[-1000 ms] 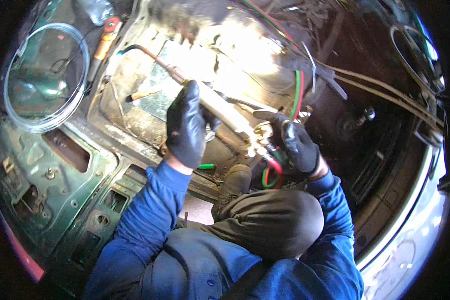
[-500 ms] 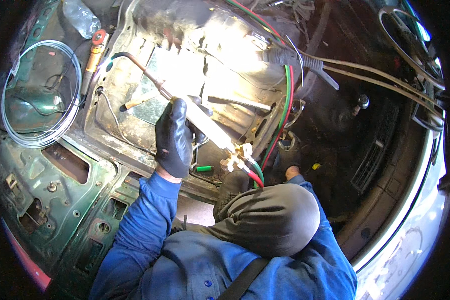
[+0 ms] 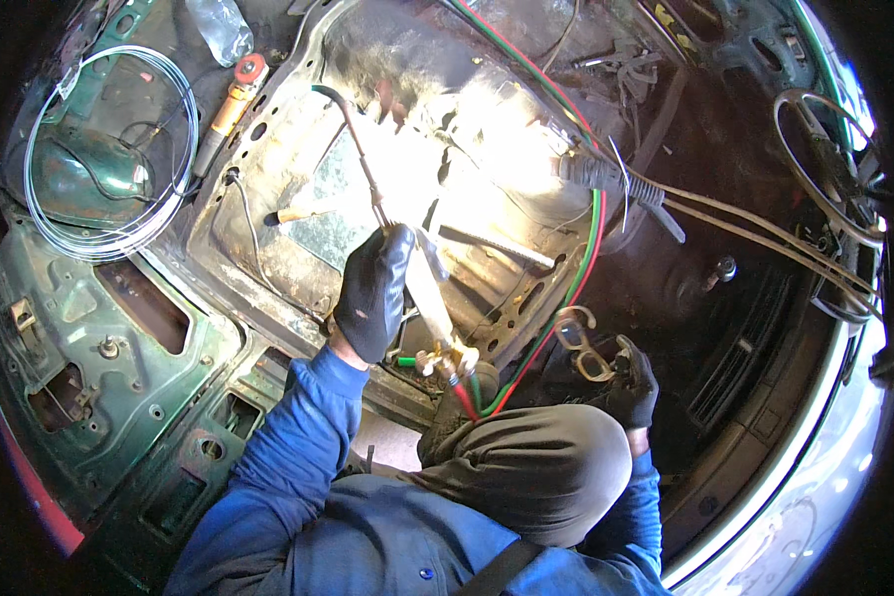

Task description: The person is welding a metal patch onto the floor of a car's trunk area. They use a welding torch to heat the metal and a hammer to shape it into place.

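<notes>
My left hand [image 3: 375,293], in a black glove, is closed around the pale handle of a gas welding torch [image 3: 427,298]. The thin bent neck of the torch reaches up over the brightly lit, rusty floor panel [image 3: 268,238]. Brass valves join its lower end to a red and a green hose [image 3: 588,260]. At my right knee, my right hand [image 3: 634,389], also gloved, is closed on what looks like a pair of glasses [image 3: 584,348] with two loops; part of the grip is hidden. A green cylinder [image 3: 405,362] lies beside my left wrist.
On the left lie a wire coil [image 3: 35,189], an orange angle grinder [image 3: 230,111] and a clear plastic bottle [image 3: 221,32]. A wooden-handled tool [image 3: 303,212] and a narrow strip [image 3: 497,245] rest on the panel. A steering wheel [image 3: 780,139] and gear lever [image 3: 727,268] are at right.
The torch has swung right and stands steeper; a bluish glow near its tip no longer shows. My right hand has drawn back beside my knee with the glasses. The whole view has shifted.
</notes>
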A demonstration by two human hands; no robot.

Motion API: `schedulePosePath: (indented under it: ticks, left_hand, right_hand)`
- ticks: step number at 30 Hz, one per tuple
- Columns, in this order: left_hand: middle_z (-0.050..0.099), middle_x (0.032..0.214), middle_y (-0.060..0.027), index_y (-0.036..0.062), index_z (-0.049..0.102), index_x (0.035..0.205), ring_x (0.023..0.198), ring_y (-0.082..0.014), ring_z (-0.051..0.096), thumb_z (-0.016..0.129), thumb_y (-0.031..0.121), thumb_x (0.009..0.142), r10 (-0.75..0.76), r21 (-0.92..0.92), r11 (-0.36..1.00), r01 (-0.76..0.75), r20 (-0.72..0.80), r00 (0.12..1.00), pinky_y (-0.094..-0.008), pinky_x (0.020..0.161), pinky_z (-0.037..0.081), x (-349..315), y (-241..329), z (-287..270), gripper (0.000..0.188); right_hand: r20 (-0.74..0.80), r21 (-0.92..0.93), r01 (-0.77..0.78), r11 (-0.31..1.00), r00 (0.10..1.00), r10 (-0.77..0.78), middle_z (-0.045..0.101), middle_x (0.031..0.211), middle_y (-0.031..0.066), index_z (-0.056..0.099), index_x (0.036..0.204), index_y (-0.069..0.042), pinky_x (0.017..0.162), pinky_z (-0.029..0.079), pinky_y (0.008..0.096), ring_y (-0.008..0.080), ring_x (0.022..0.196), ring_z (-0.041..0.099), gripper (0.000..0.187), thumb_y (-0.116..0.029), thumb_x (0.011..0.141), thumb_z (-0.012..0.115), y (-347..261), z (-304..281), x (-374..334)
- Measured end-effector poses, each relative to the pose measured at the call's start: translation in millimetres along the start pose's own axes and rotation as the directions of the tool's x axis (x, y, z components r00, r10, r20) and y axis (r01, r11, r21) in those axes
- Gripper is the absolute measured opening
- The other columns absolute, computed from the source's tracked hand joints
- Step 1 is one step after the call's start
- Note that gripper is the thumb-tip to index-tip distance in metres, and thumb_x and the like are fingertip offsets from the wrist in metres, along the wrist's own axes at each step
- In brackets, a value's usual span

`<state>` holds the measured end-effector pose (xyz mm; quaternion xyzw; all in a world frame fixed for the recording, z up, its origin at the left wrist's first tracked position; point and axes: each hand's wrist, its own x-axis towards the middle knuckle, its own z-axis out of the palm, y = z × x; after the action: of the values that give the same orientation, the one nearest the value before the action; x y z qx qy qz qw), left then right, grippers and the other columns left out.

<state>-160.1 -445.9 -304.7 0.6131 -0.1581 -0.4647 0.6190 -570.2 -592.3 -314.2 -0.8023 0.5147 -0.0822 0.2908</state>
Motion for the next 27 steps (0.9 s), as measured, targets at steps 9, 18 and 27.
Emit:
schedulePosePath:
  ticks: [9,18,27]
  left_hand:
    - [0.071,0.135,-0.0155,-0.0034,0.065,0.142,0.109,-0.0204,0.064,0.046,0.055,0.115,0.215,0.065,0.967,-0.247,0.312,0.926,-0.0375,0.106,0.049,-5.4,18.5,1.5,0.067]
    - [0.071,0.133,-0.0191,-0.0013,0.069,0.113,0.125,-0.0257,0.065,0.054,0.056,0.112,0.123,0.115,0.976,-0.184,0.408,0.905,-0.0412,0.111,0.047,-7.4,30.0,-11.4,0.059]
    - [0.072,0.109,-0.01,-0.0021,0.07,0.119,0.102,-0.0202,0.067,0.054,0.055,0.112,0.21,0.08,0.968,-0.24,0.274,0.939,-0.0373,0.096,0.054,-14.9,38.8,-11.4,0.06]
  right_hand:
    - [0.24,0.112,0.463,0.879,0.846,-0.476,0.07,0.099,0.0197,0.072,0.134,-0.005,0.078,0.058,0.042,0.0401,0.089,0.071,0.031,-0.017,0.109,0.059,-170.9,-19.7,92.0]
    - [0.218,0.203,0.608,0.767,0.736,-0.641,0.078,0.119,0.019,0.072,0.134,-0.002,0.091,0.058,0.0406,0.0306,0.1,0.076,0.038,-0.029,0.114,0.054,-214.5,-39.7,146.3]
    - [0.22,0.587,0.11,0.802,0.932,-0.288,0.072,0.093,0.0001,0.07,0.14,-0.003,0.067,0.049,0.025,0.0068,0.072,0.059,0.039,-0.031,0.116,0.057,-165.7,9.3,163.9]
